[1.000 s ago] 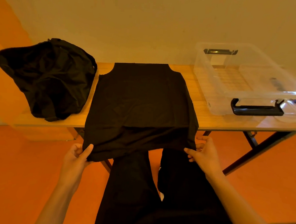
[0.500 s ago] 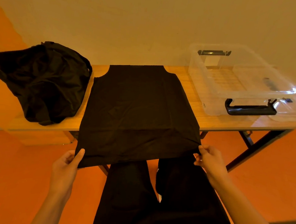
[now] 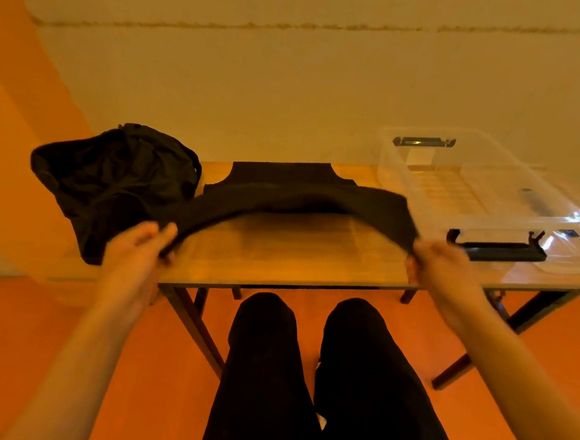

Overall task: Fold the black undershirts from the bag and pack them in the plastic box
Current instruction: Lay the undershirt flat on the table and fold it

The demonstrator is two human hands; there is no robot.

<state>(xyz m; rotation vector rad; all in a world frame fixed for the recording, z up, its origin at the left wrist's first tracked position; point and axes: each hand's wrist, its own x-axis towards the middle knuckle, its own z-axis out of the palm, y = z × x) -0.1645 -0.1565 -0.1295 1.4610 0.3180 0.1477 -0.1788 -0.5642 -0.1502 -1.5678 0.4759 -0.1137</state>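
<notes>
A black undershirt (image 3: 297, 196) lies on the wooden table (image 3: 279, 257), its shoulder end flat at the back. Its hem is lifted off the table in an arch. My left hand (image 3: 142, 247) pinches the hem's left corner and my right hand (image 3: 436, 264) pinches its right corner, both over the table's front half. The black bag (image 3: 113, 180) slumps on the table's left end. The clear plastic box (image 3: 482, 199) with black handles stands on the right end; I see no shirt in it.
A clear lid (image 3: 574, 253) lies against the box on its right side. The table stands against a pale wall (image 3: 291, 82) on dark folding legs. My legs in black trousers (image 3: 305, 375) are below the table's front edge, over an orange floor.
Both hands have raised the hem from below the table's front edge and carried it up and forward over the table. The shirt now arches instead of lying flat. The view has tilted up.
</notes>
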